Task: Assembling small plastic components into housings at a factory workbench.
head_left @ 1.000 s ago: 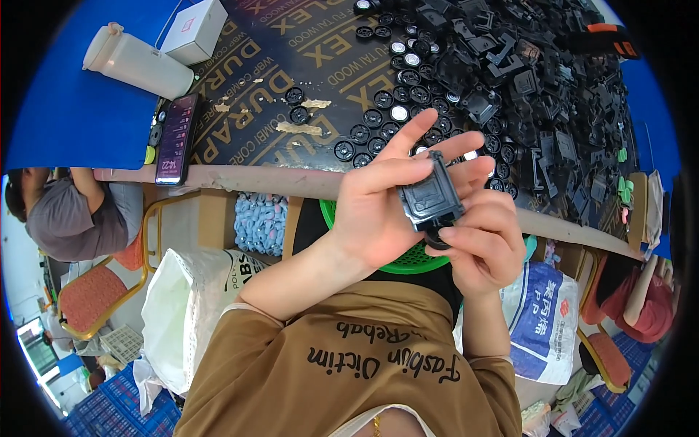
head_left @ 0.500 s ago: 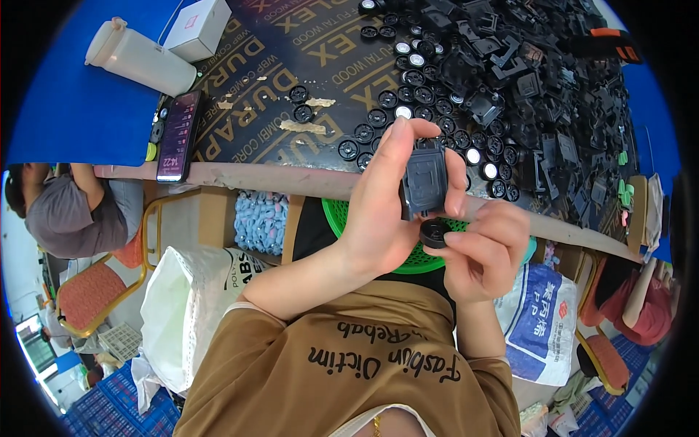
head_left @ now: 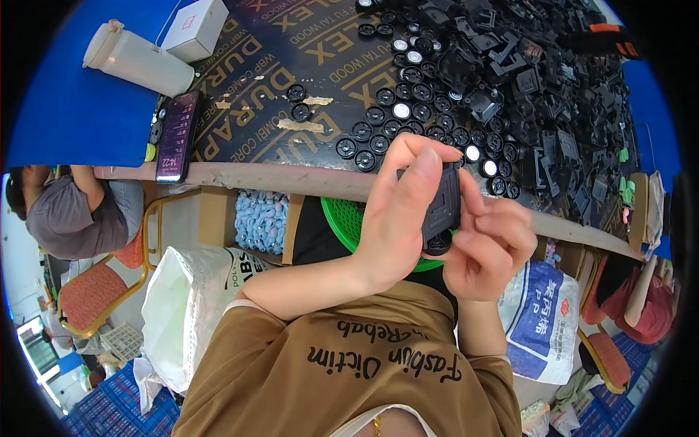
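Observation:
Above my lap, at the table's front edge, my left hand (head_left: 393, 218) is closed round a flat black plastic part (head_left: 443, 204) with a square raised panel. A small round black wheel (head_left: 437, 243) sits against the part's lower end. My right hand (head_left: 489, 251) pinches at that wheel, its fingertips also close to the part's right side. Whether the wheel is fixed on the part cannot be made out. Beyond my hands, loose black wheels (head_left: 362, 131), some with silver faces, lie spread on the dark table (head_left: 247, 131).
A heap of black plastic parts (head_left: 524, 95) covers the table's right. At left lie a phone (head_left: 178, 138), a pale bottle (head_left: 135, 60) and a white box (head_left: 195, 29). Below the edge are a green basket (head_left: 338, 218) and white sacks (head_left: 186, 313). Other people sit at both sides.
My right hand has brought the wheel up against the black part's lower end. Both the part and my left hand have shifted slightly right and down, and the part has turned.

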`<control>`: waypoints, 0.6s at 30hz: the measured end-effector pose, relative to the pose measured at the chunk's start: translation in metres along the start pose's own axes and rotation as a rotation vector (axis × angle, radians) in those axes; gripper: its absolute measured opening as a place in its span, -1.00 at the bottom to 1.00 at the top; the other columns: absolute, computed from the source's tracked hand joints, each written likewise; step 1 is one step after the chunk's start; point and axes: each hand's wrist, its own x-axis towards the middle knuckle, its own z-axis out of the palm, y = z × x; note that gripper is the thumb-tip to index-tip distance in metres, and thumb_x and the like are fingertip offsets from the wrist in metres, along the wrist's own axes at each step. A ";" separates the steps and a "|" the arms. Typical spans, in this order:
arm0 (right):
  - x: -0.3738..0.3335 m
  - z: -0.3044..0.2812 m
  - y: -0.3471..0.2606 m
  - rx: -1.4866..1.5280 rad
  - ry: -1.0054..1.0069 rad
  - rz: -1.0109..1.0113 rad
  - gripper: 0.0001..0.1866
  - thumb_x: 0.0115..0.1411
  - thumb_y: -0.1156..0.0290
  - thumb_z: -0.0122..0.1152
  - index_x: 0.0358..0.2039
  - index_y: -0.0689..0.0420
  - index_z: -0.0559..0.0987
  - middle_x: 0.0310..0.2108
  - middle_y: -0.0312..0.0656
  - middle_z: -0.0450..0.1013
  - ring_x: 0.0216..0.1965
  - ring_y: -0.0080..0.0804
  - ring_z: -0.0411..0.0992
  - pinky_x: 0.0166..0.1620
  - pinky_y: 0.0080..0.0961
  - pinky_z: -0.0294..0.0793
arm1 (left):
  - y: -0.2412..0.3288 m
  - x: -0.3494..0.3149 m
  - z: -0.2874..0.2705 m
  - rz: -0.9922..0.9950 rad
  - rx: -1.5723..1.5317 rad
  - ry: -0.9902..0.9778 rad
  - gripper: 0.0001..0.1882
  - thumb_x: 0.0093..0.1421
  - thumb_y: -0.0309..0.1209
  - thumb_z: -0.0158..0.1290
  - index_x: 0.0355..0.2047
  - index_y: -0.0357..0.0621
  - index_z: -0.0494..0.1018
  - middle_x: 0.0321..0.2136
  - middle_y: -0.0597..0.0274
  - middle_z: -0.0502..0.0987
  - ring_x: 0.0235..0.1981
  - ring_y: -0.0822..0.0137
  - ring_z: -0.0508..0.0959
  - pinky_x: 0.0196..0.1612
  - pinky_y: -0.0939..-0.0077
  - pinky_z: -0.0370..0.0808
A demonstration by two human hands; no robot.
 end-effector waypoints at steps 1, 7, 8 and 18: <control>0.001 -0.001 -0.002 -0.022 -0.022 0.042 -0.74 -0.24 0.44 0.38 -0.44 0.02 0.56 -0.40 -0.33 0.29 -0.31 -0.29 0.30 -0.34 -0.48 0.36 | 0.000 0.000 0.000 0.006 0.034 0.019 -0.59 0.31 -0.04 -0.40 -0.15 -0.13 0.17 -0.45 0.01 0.43 -0.46 0.34 0.44 -0.37 0.51 0.42; 0.006 -0.007 0.000 -0.153 -0.227 -0.042 -0.80 -0.05 0.41 0.29 -0.39 0.07 0.49 -0.38 -0.26 0.25 -0.36 -0.30 0.29 -0.35 -0.47 0.36 | -0.007 0.001 -0.003 0.005 -0.142 0.063 -0.63 0.31 -0.08 -0.27 -0.14 -0.15 0.16 -0.46 0.04 0.43 -0.49 0.42 0.42 -0.45 0.60 0.38; 0.005 -0.007 0.001 -0.154 -0.227 -0.042 -0.80 -0.05 0.41 0.29 -0.39 0.07 0.49 -0.38 -0.26 0.25 -0.36 -0.30 0.29 -0.35 -0.47 0.36 | -0.008 0.000 -0.002 0.004 -0.143 0.062 -0.63 0.31 -0.08 -0.27 -0.14 -0.15 0.16 -0.46 0.04 0.43 -0.49 0.42 0.42 -0.45 0.60 0.38; -0.004 -0.007 0.011 0.005 -0.182 0.060 -0.62 -0.17 0.28 0.36 -0.31 0.11 0.51 -0.39 -0.26 0.32 -0.39 -0.29 0.31 -0.36 -0.45 0.31 | -0.016 0.000 -0.013 0.015 0.090 0.023 -0.66 0.32 -0.18 -0.32 -0.05 -0.15 0.11 -0.39 0.00 0.43 -0.48 0.36 0.44 -0.43 0.54 0.42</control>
